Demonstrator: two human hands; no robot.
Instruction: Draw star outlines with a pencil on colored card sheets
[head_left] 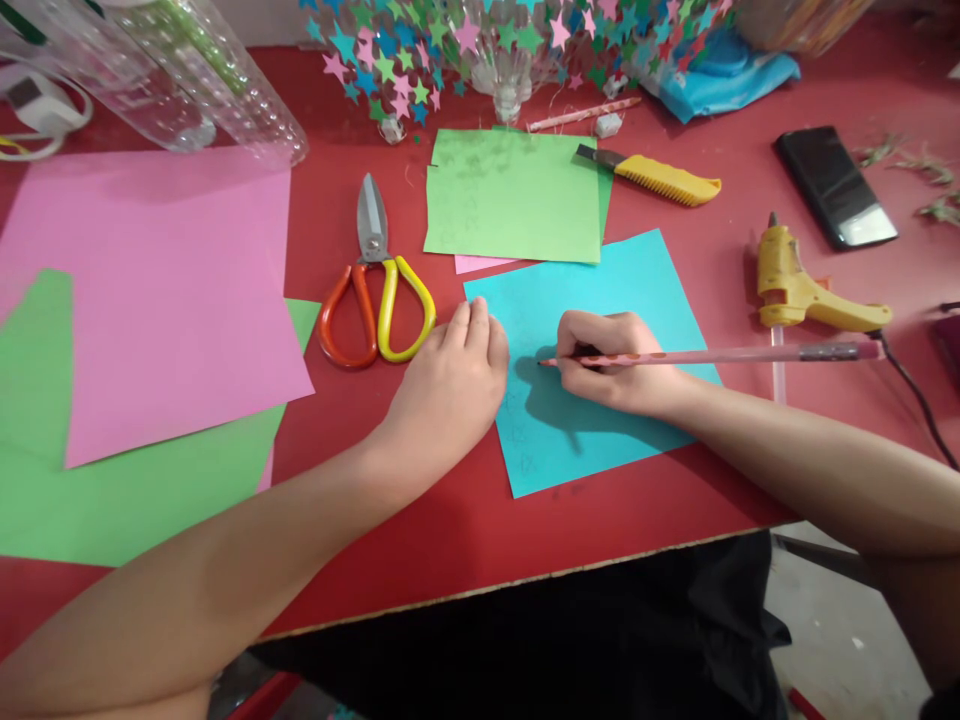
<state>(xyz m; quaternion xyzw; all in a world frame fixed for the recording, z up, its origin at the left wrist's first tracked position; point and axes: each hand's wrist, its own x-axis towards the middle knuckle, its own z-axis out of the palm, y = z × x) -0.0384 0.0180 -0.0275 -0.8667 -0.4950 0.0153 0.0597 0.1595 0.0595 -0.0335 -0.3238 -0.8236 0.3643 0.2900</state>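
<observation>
Firmly closed around a pink pencil (705, 354), the right hand (611, 362) rests on a blue sheet of paper (600, 300), and the pencil tip touches the sheet near its middle. The long end of the pencil points away to the right, over the red desk (465, 540). The left hand (454, 385) lies flat with its fingers together on the left edge of the blue sheet; it presses the paper down and grasps nothing. The blue sheet itself lies near the front edge of the desk, a little right of the middle, and faint pencil marks are visible on its lower left part.

Just beside the left hand, to its left, lie scissors (375, 290) with one orange and one yellow handle, blades pointing to the back of the desk. Behind the blue sheet is a green sheet (514, 195), and a small pink strip shows between the two. A yellow utility knife (660, 178) lies at the right corner of the green sheet. To the right of the blue sheet is a yellow glue gun (806, 290), and behind it a black phone (835, 186). On the left side of the desk a large pink sheet (157, 290) lies over a large green sheet (127, 490). At the back edge stands a clear plastic bottle piece covered with coloured paper stars (480, 45).
</observation>
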